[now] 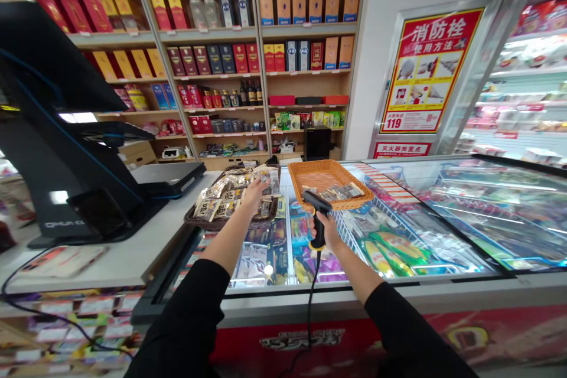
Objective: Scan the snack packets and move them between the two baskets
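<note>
My right hand (326, 230) is wrapped round the handle of a black and yellow barcode scanner (318, 203), its cable hanging down over the freezer front. The scanner head points toward an orange woven basket (312, 172) with a few small packets (343, 191) in it. Farther left, my left hand (254, 196) reaches over a dark woven basket (208, 223) filled with packaged snacks (224, 195). Its fingers are closed at a clear-wrapped snack packet (271, 180) by the basket's right side. The fingertips are partly hidden.
Both baskets rest on the glass top of a chest freezer (381, 230) holding bagged goods. At left, a checkout terminal (88, 147) and a flat scale (170, 177) stand on a white counter (159, 227). Shelves of boxed bottles (212, 59) line the back wall.
</note>
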Motion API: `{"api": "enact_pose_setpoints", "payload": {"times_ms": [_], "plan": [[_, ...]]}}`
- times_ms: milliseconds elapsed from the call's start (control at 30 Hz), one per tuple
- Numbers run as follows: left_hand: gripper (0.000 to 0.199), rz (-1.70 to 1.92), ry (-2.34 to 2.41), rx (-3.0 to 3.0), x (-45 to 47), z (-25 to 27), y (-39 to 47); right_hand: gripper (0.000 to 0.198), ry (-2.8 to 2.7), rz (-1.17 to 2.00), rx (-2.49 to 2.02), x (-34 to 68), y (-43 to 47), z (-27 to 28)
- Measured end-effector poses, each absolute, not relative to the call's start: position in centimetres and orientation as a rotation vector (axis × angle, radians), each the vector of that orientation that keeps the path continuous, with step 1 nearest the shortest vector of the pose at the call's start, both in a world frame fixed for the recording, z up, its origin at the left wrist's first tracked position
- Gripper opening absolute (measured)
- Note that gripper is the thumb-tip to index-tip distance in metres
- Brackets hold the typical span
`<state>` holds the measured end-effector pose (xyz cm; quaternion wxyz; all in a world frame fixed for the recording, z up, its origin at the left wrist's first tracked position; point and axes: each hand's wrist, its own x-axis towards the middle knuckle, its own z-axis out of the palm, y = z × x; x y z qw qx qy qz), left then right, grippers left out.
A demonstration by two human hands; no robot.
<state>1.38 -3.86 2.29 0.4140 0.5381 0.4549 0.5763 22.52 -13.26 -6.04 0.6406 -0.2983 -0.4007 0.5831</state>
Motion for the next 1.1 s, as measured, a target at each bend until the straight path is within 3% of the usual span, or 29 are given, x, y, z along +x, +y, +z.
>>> {"api": "enact_pose_setpoints", "payload": {"times_ms": [133,500,1100], "plan": [[0.055,1.422,0.990,1.288,3.3,1.2,-2.7,0.040,-1.060,1.207,-0.766,22.3,-13.6,-5.8],[0.048,1.387,0.892,1.196,3.0,-0.6,-1.9,0.028,-1.310,1.014,-0.965,20.0,-14.8,-5.4],[0.044,1.401,0.867,1.145,3.6,-0.2,-2.8,0.033,-1.293,0.941,-1.005,19.9,-15.0,-5.5]]}}
